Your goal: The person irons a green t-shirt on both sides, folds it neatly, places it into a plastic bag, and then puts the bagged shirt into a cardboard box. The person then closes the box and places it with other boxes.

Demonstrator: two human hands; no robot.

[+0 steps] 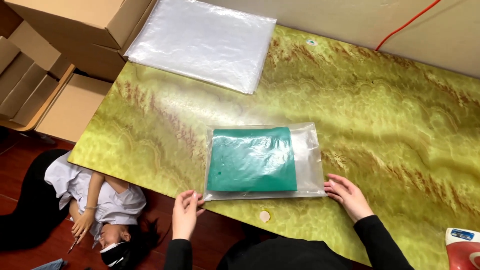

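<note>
A clear plastic bag (307,150) lies flat on the green marbled table (380,115) with a folded teal cloth (252,159) inside it. My left hand (186,214) rests at the bag's near left corner, fingertips touching its edge. At the near right corner, my right hand (347,196) lies with fingers spread against the bag's edge. Neither hand grips anything.
A stack of empty clear bags (205,42) lies at the table's far left. Cardboard boxes (65,30) stand to the left. A person (85,200) lies on the floor by the table's left edge. A red and white device (462,247) sits at the near right, and an orange cable (407,22) runs along the wall.
</note>
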